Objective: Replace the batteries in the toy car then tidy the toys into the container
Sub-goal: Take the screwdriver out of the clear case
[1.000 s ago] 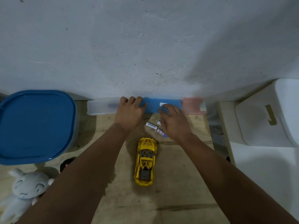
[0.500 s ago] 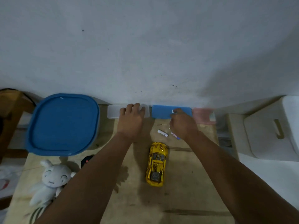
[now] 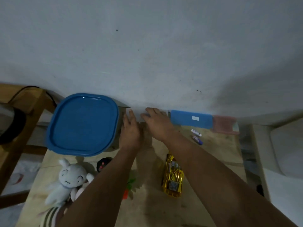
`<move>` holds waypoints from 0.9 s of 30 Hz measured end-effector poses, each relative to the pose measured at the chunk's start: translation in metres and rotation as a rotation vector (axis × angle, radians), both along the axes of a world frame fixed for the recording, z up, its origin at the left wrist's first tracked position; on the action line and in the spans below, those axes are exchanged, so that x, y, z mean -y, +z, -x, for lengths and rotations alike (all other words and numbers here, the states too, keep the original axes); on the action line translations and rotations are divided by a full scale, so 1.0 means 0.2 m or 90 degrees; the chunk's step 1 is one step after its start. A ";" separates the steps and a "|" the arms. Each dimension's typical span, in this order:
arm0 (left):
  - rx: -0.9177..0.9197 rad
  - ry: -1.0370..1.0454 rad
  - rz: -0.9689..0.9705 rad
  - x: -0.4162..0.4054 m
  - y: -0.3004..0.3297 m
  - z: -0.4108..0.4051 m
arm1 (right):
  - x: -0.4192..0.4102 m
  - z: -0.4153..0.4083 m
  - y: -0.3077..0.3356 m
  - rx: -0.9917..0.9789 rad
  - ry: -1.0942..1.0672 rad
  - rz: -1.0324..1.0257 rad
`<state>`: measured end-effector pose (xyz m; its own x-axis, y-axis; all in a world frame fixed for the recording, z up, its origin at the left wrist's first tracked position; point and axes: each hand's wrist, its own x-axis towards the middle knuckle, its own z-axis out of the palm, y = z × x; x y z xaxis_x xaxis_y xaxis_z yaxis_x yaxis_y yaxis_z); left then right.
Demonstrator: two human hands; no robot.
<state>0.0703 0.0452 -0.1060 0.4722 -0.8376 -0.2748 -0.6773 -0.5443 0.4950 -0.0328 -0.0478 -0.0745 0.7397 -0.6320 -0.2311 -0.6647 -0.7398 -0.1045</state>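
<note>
The yellow toy car (image 3: 173, 177) lies on the wooden table, nose toward the wall, to the right of my right forearm. Two small batteries (image 3: 196, 135) lie loose beyond it, near the blue box (image 3: 191, 119) at the wall. The container with the blue lid (image 3: 83, 123) stands shut at the table's back left. My left hand (image 3: 130, 133) is flat with fingers straight, just right of the container. My right hand (image 3: 157, 123) lies spread over a pale box (image 3: 139, 116) against the wall; the box is mostly hidden.
A white plush toy (image 3: 68, 179), a black round thing (image 3: 103, 163) and a small green and orange toy (image 3: 129, 185) lie at the front left. A pink box (image 3: 224, 124) stands right of the blue one. A white plastic piece (image 3: 282, 145) borders the table's right side.
Both hands have moved left along the wall. My right hand left the blue box and now lies over the pale box. My view has swung left.
</note>
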 end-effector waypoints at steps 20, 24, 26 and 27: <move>0.024 -0.018 0.123 0.08 -0.07 -0.13 | 0.06 -0.06 -0.05 -0.019 0.067 0.151; 0.046 -0.007 0.110 0.10 -0.06 -0.13 | 0.08 -0.05 0.01 -0.032 0.099 0.142; 0.049 0.005 0.105 0.10 -0.05 -0.12 | 0.09 -0.05 0.02 -0.028 0.096 0.131; 0.046 0.010 0.102 0.10 -0.04 -0.11 | 0.09 -0.04 0.03 -0.020 0.089 0.118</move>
<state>0.0921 0.0257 -0.1147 0.4988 -0.8606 -0.1026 -0.7070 -0.4725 0.5262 -0.0245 -0.0662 -0.0694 0.8176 -0.5572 -0.1453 -0.5548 -0.8298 0.0607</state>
